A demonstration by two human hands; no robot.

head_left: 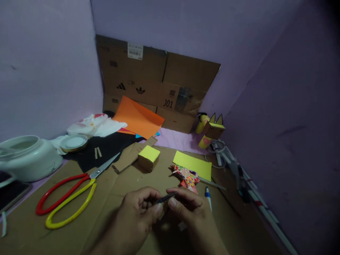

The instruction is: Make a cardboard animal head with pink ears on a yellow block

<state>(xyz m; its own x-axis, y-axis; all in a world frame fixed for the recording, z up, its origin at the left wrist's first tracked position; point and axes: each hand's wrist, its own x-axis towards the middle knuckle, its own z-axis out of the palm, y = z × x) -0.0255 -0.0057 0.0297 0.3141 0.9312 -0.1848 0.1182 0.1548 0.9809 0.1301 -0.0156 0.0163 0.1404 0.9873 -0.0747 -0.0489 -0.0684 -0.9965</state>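
Between my two hands is a small, thin, dark pointed piece (166,197), too small and dim to name. My left hand (140,212) pinches one end of it between thumb and fingers. The thumb and fingertips of my right hand (191,209) close on its other end. Just beyond them stands a small cardboard box (148,158) with a yellow top. A floral patterned piece (188,177) lies past my right hand, overlapping a yellow paper sheet (196,163). A pen or tube with a blue band (207,195) is partly hidden by my right hand.
Large scissors (92,177) with red and yellow handles lie open at left. A white pot (32,156) and a lid (73,142) stand behind them. Orange paper (139,117) leans near the cardboard backing (159,71). Yellow paper figures (212,129) and cables (218,152) are at right.
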